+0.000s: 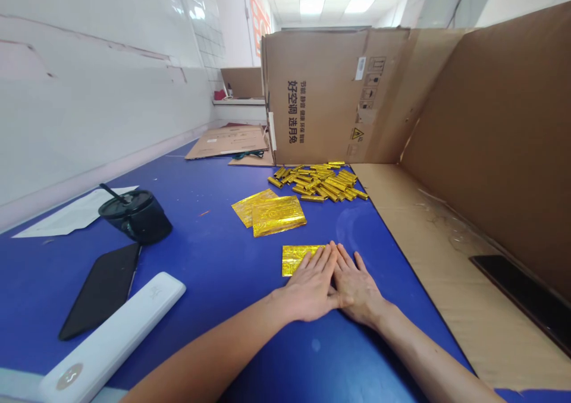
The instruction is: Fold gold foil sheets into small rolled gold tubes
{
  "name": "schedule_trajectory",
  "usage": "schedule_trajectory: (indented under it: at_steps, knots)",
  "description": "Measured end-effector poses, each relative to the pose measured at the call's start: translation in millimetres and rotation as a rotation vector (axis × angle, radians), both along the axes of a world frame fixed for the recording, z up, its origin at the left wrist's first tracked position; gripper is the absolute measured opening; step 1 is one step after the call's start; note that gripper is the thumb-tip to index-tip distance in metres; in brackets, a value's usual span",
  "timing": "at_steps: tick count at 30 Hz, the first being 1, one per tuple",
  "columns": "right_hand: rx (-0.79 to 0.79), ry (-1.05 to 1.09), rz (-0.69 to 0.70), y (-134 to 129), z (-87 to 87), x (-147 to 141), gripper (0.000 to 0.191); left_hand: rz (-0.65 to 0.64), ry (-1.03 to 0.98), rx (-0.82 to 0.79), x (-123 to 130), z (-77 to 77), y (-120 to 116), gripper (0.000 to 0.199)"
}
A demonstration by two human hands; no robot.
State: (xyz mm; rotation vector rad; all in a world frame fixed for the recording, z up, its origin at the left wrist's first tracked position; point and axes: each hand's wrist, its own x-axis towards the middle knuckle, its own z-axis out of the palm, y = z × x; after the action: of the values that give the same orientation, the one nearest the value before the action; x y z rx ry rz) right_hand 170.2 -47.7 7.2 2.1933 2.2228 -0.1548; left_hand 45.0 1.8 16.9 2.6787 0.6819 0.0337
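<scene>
Flat and open, the left hand (310,285) presses on a gold foil sheet (300,260) on the blue table (214,245), holding nothing, with the right hand (359,288) open just beside it. Many rolled gold sticks (319,182) lie in a heap ahead, and two flat sheets (272,214) are left near them.

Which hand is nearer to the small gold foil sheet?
Left: the left hand lies on the small gold foil sheet; the right hand rests beside it, to the right.

The room is bright, and the light comes from the ceiling panels (323,2) above. The gold foil (279,216) shines with some glare, shadows stay soft, and the picture edges bend strongly.
</scene>
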Motion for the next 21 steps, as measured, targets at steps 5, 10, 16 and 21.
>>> schedule_trajectory:
  at_steps: [5, 10, 16, 21]
  knots:
    - [0.033, 0.051, 0.006, -2, -0.1, 3, 0.070, 0.018, 0.061, 0.121, -36, -9.1, 10, 0.082]
    - [0.009, 0.072, -0.039, -4, 1.7, 16, 0.076, 0.072, 0.074, 0.170, -48, -12.7, 12, 0.084]
    - [0.044, 0.114, -0.012, -1, 20.6, -11, 0.075, 0.069, 0.071, 0.167, -45, -12.2, 10, 0.081]
    - [-0.009, 0.230, 0.199, 4, 14.6, -34, 0.066, 0.066, 0.078, 0.182, -45, -11.7, 9, 0.073]
